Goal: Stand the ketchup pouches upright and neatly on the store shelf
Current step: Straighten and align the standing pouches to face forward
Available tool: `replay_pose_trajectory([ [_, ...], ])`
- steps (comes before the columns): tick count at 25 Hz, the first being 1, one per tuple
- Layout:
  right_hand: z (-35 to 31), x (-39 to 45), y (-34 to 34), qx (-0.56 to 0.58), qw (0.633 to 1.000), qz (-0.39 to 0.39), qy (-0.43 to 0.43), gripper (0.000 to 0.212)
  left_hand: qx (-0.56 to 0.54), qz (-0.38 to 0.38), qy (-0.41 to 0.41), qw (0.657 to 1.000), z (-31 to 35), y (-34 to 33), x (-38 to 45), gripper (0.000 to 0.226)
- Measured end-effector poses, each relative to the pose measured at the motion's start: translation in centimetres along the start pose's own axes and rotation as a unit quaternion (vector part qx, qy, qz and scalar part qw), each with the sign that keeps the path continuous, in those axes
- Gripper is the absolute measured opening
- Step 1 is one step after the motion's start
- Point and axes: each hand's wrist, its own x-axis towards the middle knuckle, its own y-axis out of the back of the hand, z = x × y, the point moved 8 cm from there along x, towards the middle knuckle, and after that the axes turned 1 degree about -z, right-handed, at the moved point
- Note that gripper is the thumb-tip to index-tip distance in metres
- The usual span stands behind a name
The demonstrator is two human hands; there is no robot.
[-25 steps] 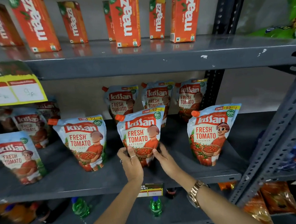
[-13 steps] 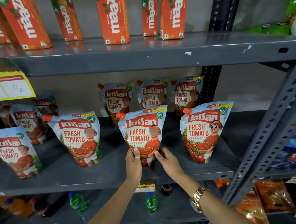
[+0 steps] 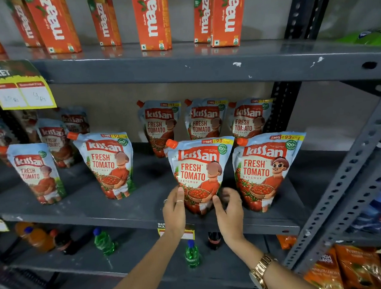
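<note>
Several Kissan ketchup pouches stand on the grey middle shelf [image 3: 122, 206]. The front middle pouch [image 3: 200, 170] stands upright, close beside the front right pouch [image 3: 267, 168]. My left hand [image 3: 174, 210] holds its lower left edge with the fingers flat against it. My right hand [image 3: 230, 209] is at its lower right corner, thumb by the pouch, fingers apart and blurred. Another front pouch [image 3: 108, 165] leans a little further left, and one more [image 3: 35, 174] stands at the far left. Three pouches [image 3: 206, 118] stand in the back row.
Orange juice cartons [image 3: 150, 19] line the shelf above. A yellow price tag [image 3: 19, 92] hangs at the upper left. Small bottles [image 3: 103, 241] stand on the shelf below. A perforated grey upright [image 3: 352, 179] bounds the right side, with snack packets [image 3: 348, 268] beyond it.
The middle pouch has shifted right, closing the gap to the right pouch. My right hand has loosened from its base and spread its fingers.
</note>
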Motion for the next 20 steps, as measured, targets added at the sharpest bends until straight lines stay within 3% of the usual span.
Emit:
replay_pose_trajectory([
  [2, -1.9, -0.7, 0.6, 0.029, 0.996, 0.038, 0.074, 0.019, -0.011, 0.085, -0.002, 0.996, -0.3, 2.4, 0.2, 0.038],
  [6, -4.4, -2.6, -2.5, 0.073, 0.991, -0.022, 0.113, 0.008, -0.031, 0.192, -0.013, 0.981, 0.2, 7.9, 1.3, 0.040],
  [10, -5.7, -3.1, -7.8, 0.071, 0.987, -0.105, 0.101, 0.015, -0.042, 0.263, -0.026, 0.964, 1.7, 13.2, 3.2, 0.041],
  [15, -6.0, -2.8, -16.7, 0.041, 0.974, -0.219, -0.043, 0.030, -0.058, 0.201, 0.005, 0.978, 1.1, 18.9, 7.4, 0.041],
  [20, -6.8, -3.1, -22.9, 0.085, 0.952, -0.249, -0.157, 0.046, -0.102, 0.045, 0.061, 0.992, -0.3, 21.0, 11.3, 0.049],
])
